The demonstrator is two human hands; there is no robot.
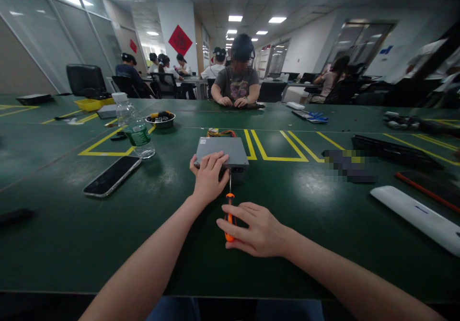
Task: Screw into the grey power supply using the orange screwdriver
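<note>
A grey computer power supply (230, 149) lies on the green table in front of me, its coloured cables bunched behind it. My left hand (209, 173) grips its near left corner, fingers spread across the top and front edge. In my right hand (251, 227) is a screwdriver (229, 232) with an orange and black handle, held between fingers and thumb. Its metal shaft points away from me, and the tip meets the front face of the power supply beside a dark socket. The exact spot under the tip is too small to make out.
To the left are a phone (113, 176), a plastic bottle (138, 134) and a bowl of small parts (161, 120). A long white device (417, 215) and dark panels lie on the right. Across the table sits a person (235, 81) with both hands on the surface.
</note>
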